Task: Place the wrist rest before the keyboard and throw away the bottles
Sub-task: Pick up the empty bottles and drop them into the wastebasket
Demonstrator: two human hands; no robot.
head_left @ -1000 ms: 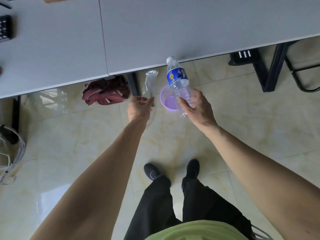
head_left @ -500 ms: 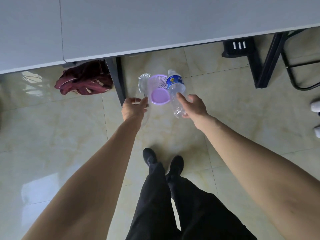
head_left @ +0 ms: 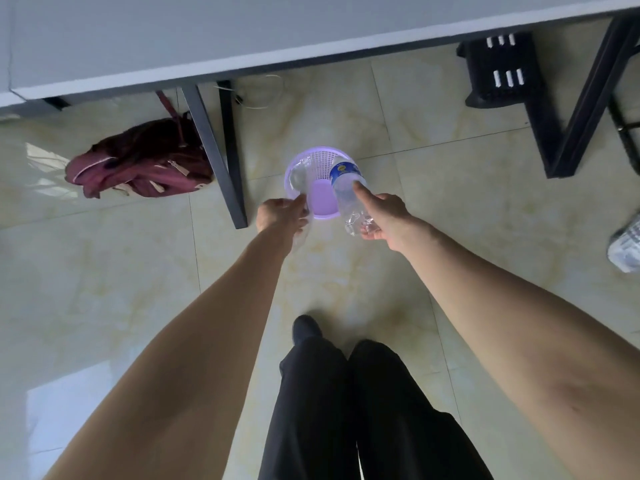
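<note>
A small purple mesh waste basket (head_left: 322, 155) stands on the tiled floor just past the desk edge. My left hand (head_left: 282, 214) grips a clear, label-free plastic bottle (head_left: 298, 176), its neck end tipped down over the basket's left rim. My right hand (head_left: 382, 214) holds a clear bottle with a blue label (head_left: 346, 183), its cap end lowered into the basket's right side. Both bottles look empty. The wrist rest and the keyboard are out of view.
The grey desk (head_left: 207, 39) spans the top, with a black desk leg (head_left: 221, 157) just left of the basket. A maroon backpack (head_left: 145, 162) lies on the floor at left. A black crate (head_left: 502, 71) and frame sit at right. Another person's shoe (head_left: 627, 245) shows at the right edge.
Both hands have gone forward and down toward the basket. The two bottles have tipped from beside the basket to neck-first over its rim. The view has moved closer to the floor.
</note>
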